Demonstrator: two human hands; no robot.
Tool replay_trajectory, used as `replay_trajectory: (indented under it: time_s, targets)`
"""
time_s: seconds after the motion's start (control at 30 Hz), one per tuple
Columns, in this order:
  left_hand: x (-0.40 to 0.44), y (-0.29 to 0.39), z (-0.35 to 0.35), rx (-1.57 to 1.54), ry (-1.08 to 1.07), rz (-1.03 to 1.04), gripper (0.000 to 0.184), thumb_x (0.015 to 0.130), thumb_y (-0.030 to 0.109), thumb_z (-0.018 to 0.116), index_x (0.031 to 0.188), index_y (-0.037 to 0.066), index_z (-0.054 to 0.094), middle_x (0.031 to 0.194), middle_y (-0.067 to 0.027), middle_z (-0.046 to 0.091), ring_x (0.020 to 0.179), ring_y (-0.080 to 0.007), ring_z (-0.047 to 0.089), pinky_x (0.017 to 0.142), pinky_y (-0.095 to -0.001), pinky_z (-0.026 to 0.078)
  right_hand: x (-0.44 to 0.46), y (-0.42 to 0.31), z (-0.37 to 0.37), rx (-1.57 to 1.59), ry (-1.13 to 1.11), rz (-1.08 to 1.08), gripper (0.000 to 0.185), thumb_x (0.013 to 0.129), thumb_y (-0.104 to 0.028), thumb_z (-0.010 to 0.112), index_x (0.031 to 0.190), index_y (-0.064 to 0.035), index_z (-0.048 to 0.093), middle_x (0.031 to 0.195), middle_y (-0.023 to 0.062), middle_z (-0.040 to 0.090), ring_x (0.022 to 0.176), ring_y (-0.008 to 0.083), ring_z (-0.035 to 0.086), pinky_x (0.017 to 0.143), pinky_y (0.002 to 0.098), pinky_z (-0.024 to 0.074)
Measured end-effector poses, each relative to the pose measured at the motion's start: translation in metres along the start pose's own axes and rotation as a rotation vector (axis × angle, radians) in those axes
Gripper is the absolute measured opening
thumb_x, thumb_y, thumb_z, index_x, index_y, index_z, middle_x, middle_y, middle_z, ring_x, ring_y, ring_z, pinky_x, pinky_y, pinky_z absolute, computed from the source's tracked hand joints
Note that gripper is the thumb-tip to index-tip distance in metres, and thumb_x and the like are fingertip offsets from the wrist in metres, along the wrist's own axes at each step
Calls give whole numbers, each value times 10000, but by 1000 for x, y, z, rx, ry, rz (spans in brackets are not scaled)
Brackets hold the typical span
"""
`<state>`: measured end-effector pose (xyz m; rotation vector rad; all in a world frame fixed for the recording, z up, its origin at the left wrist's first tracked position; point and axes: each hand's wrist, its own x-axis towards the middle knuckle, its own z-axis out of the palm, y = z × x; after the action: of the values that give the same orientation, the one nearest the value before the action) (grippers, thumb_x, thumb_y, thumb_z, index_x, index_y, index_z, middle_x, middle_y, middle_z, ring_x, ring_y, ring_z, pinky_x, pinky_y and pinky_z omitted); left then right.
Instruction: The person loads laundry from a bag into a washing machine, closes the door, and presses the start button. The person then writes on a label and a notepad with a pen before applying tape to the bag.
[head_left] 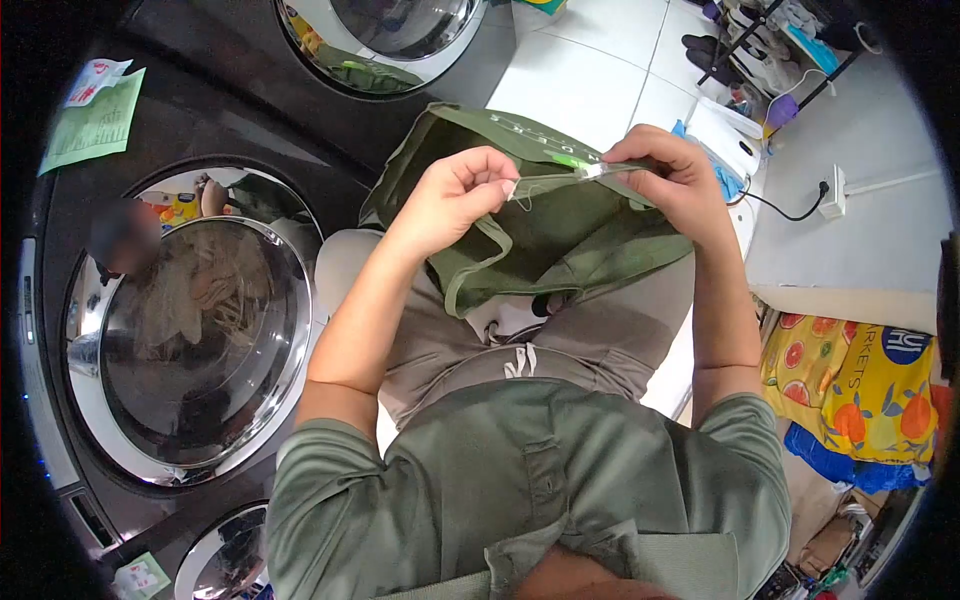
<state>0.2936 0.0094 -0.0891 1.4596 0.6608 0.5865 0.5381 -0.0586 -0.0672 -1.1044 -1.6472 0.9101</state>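
A dark green fabric bag point(600, 240) with white lettering lies across my lap, its mouth spread open towards me. My left hand point(450, 205) pinches one end of a thin pale strip along the bag's edge, with a small white bit between thumb and finger. A loose pale thread curls beside it. At the other end, my right hand point(675, 185) grips the bag's edge between thumb and fingers. By its fingertips are a small whitish piece point(593, 171) and a bright green piece point(566, 160), too small to name. A green strap point(470, 270) hangs below my left hand.
Dark front-loading machines stand at left, one round door point(200, 340) close to my left elbow. A yellow fruit-print bag point(860, 385) is at right. A white wall socket point(832, 193) with a black cable and a rack point(745, 45) with shoes are beyond my right hand.
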Motion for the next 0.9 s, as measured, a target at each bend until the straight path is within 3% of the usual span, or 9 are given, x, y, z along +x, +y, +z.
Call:
replay_trajectory:
  time_s: [0.17,0.4,0.5,0.57,0.6,0.67,0.7,0.77,0.9]
  targets:
    - [0,-5,-7,-34,20,-24,36,805,78,547,835,57,549,703,67,486,601,-21,394,556,-155,315,-2,7,8,340,-32,341,99,785,-88,540,835,-13,581,642,-45,484,573,32,408,517,174,318]
    - [0,-8,-7,-40,35,-26,50,797,63,533,835,42,558,662,66,486,586,-11,413,532,-158,335,-1,11,13,515,-56,393,98,805,-101,526,840,-14,554,609,-69,434,520,-4,346,449,158,258]
    - [6,-9,-8,-13,136,14,46,796,55,529,832,50,557,672,67,489,591,-21,415,536,-167,337,0,14,18,450,8,414,143,787,-148,564,861,-26,554,657,-26,484,562,69,427,517,194,337]
    - [20,-8,-18,-12,285,5,60,792,117,540,827,73,563,677,55,492,600,-41,428,549,-185,346,0,12,35,-826,651,-539,258,740,-238,621,892,-41,554,798,61,541,716,193,512,665,285,400]
    - [28,-8,-26,-14,372,-37,68,787,139,544,814,79,562,675,47,492,597,-50,430,549,-195,353,-9,14,45,-822,642,-518,258,740,-238,621,892,-41,554,798,61,541,716,193,512,665,285,400]
    - [50,-10,-46,-180,458,-31,92,777,167,542,800,79,552,659,37,483,587,-77,436,533,-229,368,-28,35,69,-665,-22,-414,539,669,-430,650,1020,-42,522,1022,136,521,962,281,487,806,404,372]
    - [61,-12,-60,-219,481,-25,82,773,157,545,778,76,536,645,33,476,574,-88,431,518,-244,371,-36,64,77,-684,-129,-230,640,664,-488,626,1108,-49,486,1069,134,518,997,291,489,858,427,354]
    - [87,-17,-98,-286,560,-17,81,776,134,546,746,71,505,615,25,464,538,-101,416,495,-265,377,-50,118,68,-893,-334,49,490,703,-443,605,983,-41,580,963,133,581,992,264,519,904,435,338]
    - [130,-24,-175,-610,750,-109,132,826,86,496,708,63,442,572,13,435,444,-96,351,482,-276,382,-26,160,-18,-423,-255,628,335,764,-357,584,766,-23,618,802,109,616,882,197,563,812,327,418]
